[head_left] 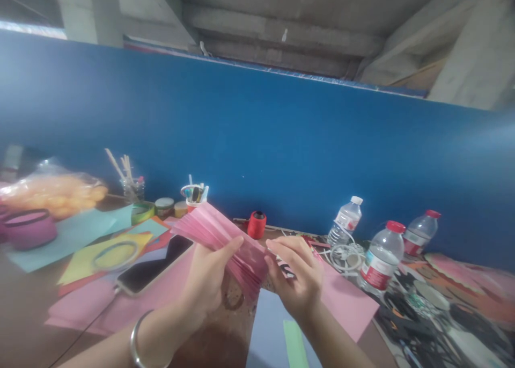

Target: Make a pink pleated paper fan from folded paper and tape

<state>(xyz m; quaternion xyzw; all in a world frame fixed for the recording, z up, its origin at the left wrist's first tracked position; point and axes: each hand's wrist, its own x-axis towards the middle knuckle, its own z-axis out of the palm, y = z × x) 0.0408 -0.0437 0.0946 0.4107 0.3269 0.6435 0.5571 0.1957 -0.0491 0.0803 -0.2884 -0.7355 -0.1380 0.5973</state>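
Currently, both forearms enter from the bottom edge and converge mid-view above the desk. Left hand [205, 277]: forearm angled up and to the right, bracelet [139, 338] at the wrist, thumb extended across the upper face of the pleated paper [231, 231], remaining fingers mostly hidden below; grip closed on the stack. Right hand [298, 271]: forearm slanting up and to the left, wrist bent, fingers curled, thumb and forefinger pinching the right edge of the paper (tips slightly blurred).

Position of pleated paper: held aloft, pink, folds fanning out at the upper left beyond the left thumb, layers also showing beneath it; right end meets the right fingertips. It runs diagonally, high at left, lower at right. Red spool [256, 225] stands behind it; phone [155, 266] lies left of the left hand; blue-grey sheet [263, 333] lies below the right hand.
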